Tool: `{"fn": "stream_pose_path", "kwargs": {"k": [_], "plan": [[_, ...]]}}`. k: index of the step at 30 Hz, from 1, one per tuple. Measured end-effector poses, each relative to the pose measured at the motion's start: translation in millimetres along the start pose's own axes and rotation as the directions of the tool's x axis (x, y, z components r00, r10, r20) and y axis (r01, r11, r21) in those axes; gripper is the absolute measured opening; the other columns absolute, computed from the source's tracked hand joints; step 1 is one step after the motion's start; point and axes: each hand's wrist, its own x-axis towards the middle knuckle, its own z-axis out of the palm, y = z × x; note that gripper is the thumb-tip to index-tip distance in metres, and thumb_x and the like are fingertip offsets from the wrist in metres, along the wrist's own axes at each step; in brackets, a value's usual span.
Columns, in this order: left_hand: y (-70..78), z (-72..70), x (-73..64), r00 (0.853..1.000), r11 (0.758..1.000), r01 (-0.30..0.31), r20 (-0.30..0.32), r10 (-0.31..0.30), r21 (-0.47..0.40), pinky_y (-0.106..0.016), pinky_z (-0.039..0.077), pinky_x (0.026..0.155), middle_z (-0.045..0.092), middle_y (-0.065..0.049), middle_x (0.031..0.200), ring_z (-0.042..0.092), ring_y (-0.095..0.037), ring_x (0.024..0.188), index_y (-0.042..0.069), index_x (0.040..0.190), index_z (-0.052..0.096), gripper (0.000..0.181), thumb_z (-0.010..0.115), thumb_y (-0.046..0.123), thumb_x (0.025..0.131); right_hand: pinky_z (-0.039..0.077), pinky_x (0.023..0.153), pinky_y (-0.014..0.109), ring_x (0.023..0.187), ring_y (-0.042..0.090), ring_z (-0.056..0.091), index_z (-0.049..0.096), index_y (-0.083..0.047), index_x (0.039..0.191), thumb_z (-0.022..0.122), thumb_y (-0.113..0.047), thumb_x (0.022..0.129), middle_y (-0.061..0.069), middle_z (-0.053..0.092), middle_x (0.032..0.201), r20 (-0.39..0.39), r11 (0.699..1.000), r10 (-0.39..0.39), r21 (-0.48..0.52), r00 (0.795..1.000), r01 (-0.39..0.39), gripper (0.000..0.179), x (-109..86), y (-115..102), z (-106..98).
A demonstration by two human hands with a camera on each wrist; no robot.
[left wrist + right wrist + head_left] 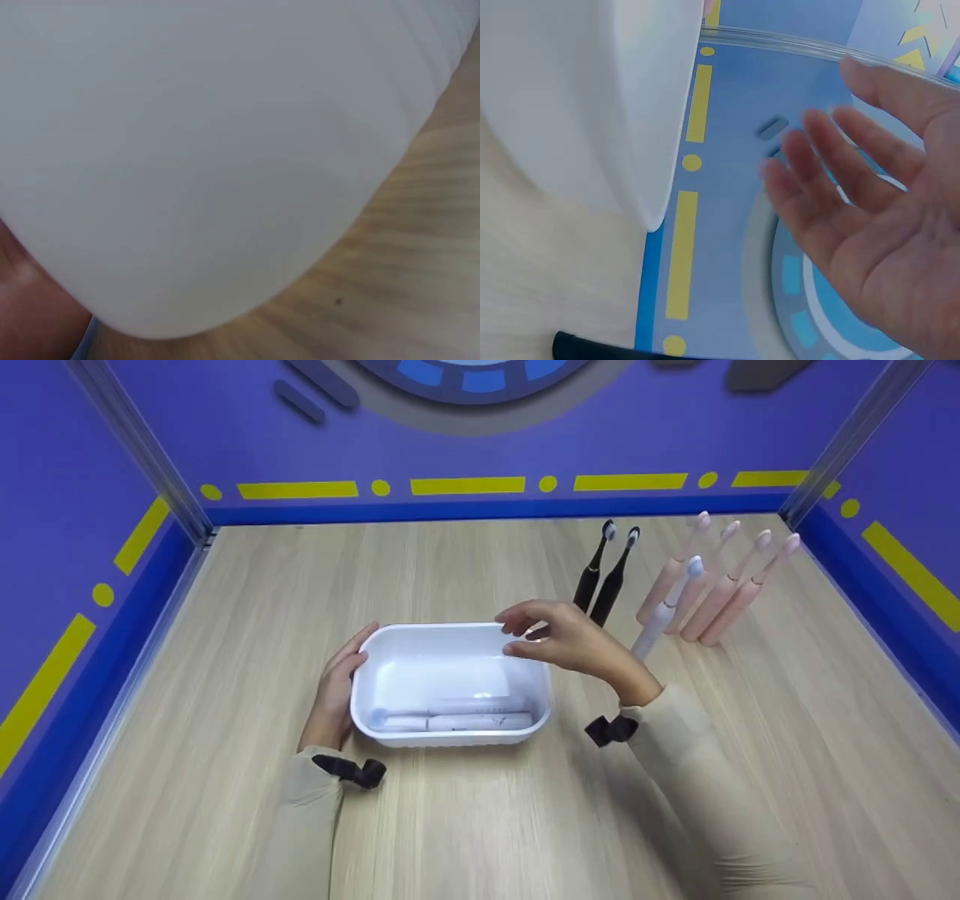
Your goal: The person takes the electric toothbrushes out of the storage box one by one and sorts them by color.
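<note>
A white plastic basin (pixel 450 649) is in front of me; in the left wrist view its outer wall (pixel 210 165) fills most of the frame. Inside, along the near wall, lie white electric toothbrushes (pixel 480 722), two as far as I can make out. My left hand (pixel 335 690) holds the basin by its left side, thumb at the rim. My right hand (pixel 566 641) hovers over the right rim with fingers loosely bent; in the right wrist view nothing is in the hand (pixel 870 187).
Behind my right hand stand two black electric toothbrushes (pixel 611 585). Right of them are several pink electric toothbrushes (pixel 727 600) and one white electric toothbrush (pixel 660 619), all upright. Purple-blue panels (pixel 465 457) wall in the wooden table (pixel 225 660) at the back and sides.
</note>
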Motion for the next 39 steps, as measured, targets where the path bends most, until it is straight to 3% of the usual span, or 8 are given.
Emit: {"fn": "stream_pose_path", "kwargs": {"k": [5,10,17,25,30,39], "plan": [[-0.5,0.4,0.1,1.000,1.000,-0.007,0.001,0.007,-0.004,-0.031,0.022,0.120,0.031,-0.003,0.157,0.027,-0.016,0.145,0.006,0.147,0.038,0.049,0.029,0.006,0.098,0.053,0.093,0.042,0.105,0.026,0.063,0.063,-0.005,0.123,0.071,-0.019,0.086,0.016,0.068,0.112,0.167,0.996,0.052,-0.085,0.985,-0.038,0.040,10.8,-8,1],[-0.2,0.1,-0.7,1.000,1.000,-0.005,0.002,0.005,0.006,-0.030,0.022,0.120,0.031,-0.001,0.157,0.027,-0.014,0.145,0.008,0.147,0.039,0.049,0.029,0.007,0.099,0.055,0.090,0.036,0.102,0.024,0.065,0.061,-0.006,0.125,0.071,-0.019,0.086,0.015,0.068,0.112,0.298,0.993,0.045,-0.118,0.954,-0.011,0.042,20.3,-13,1],[-0.3,-0.2,-1.0,1.000,0.999,0.003,0.003,-0.003,0.034,-0.029,0.021,0.120,0.029,0.001,0.158,0.025,-0.013,0.146,0.009,0.147,0.038,0.049,0.030,0.008,0.099,0.053,0.092,0.035,0.104,0.019,0.066,0.058,-0.008,0.130,0.069,-0.019,0.087,0.008,0.069,0.113,0.476,0.982,0.091,-0.191,0.875,0.002,0.046,33.8,-15,7],[0.8,-2.3,-0.9,0.999,0.998,0.036,0.001,-0.036,0.058,-0.029,0.021,0.120,0.028,0.004,0.158,0.025,-0.013,0.146,0.014,0.148,0.039,0.049,0.030,0.010,0.100,0.052,0.091,0.034,0.101,0.019,0.067,0.060,-0.007,0.128,0.069,-0.017,0.086,0.008,0.070,0.110,0.554,0.968,0.139,-0.249,0.821,0.004,0.044,54.4,-22,19],[-0.2,-3.4,-1.0,1.000,0.998,0.032,0.000,-0.032,0.055,-0.030,0.022,0.120,0.029,0.004,0.158,0.026,-0.013,0.145,0.013,0.148,0.039,0.050,0.030,0.010,0.099,0.052,0.090,0.032,0.100,0.018,0.067,0.061,-0.009,0.127,0.071,-0.017,0.085,0.007,0.070,0.110,0.580,0.950,0.204,-0.312,0.788,-0.015,0.045,68.3,-27,32],[0.0,-1.6,0.3,1.000,0.999,0.006,-0.002,-0.006,0.034,-0.029,0.021,0.120,0.030,0.002,0.158,0.025,-0.013,0.146,0.010,0.147,0.039,0.050,0.030,0.008,0.098,0.048,0.092,0.032,0.104,0.014,0.061,0.063,-0.014,0.126,0.069,-0.016,0.085,0.003,0.071,0.105,0.645,0.928,0.276,-0.373,0.712,-0.021,0.042,82.5,-21,51]]}}
